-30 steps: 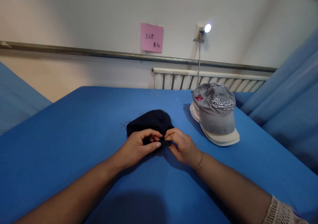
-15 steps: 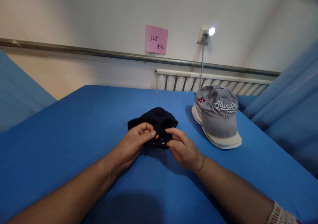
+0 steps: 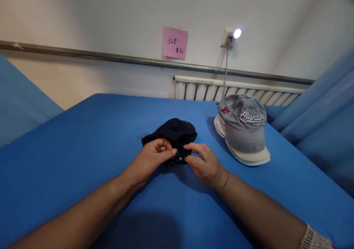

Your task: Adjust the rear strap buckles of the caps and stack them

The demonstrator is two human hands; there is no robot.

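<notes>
Right hand (image 3: pixel 207 166) moved slightly off left hand (image 3: pixel 151 160) since 1 s ago; left pinches cap (image 3: pixel 173 128), just beyond, toward table (image 3: pixel 83 138) far edge; right grip unclear.

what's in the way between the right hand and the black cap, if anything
Nothing visible: the right hand has its fingertips right at the near right side of the black cap. The left hand pinches the cap's near edge. The gray cap sits off to the right.

A small lamp (image 3: pixel 237 33) glares white in the dim, soft-shadowed scene.
</notes>
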